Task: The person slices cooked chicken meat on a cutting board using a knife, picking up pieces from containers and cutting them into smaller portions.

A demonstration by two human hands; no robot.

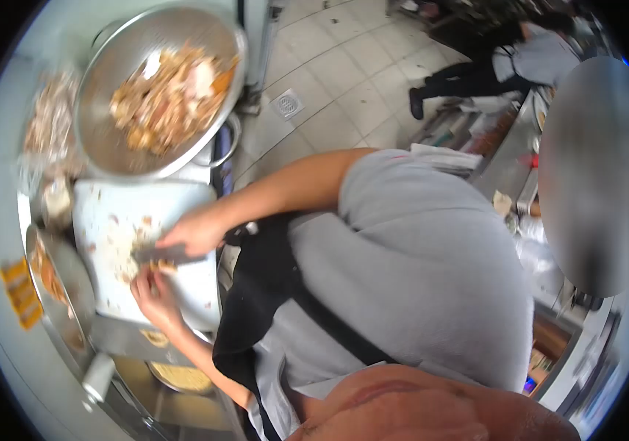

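Observation:
My right hand (195,231) is closed around a kitchen knife (182,257); its grey blade lies low over the white cutting board (189,301), and the handle is hidden in my grip. Just below the blade, my left hand (154,294) has its fingers bent and pinched on a small brownish piece of food (161,264), probably meat. Pale chopped bits (132,253) and brown scraps are scattered over the board beside both hands.
A large metal bowl (233,147) of shredded meat stands beyond the board. Along the wall are a plastic bag of food (53,125), a second metal bowl (83,272) and a yellow rack (20,294). Another person (535,59) is across the tiled floor.

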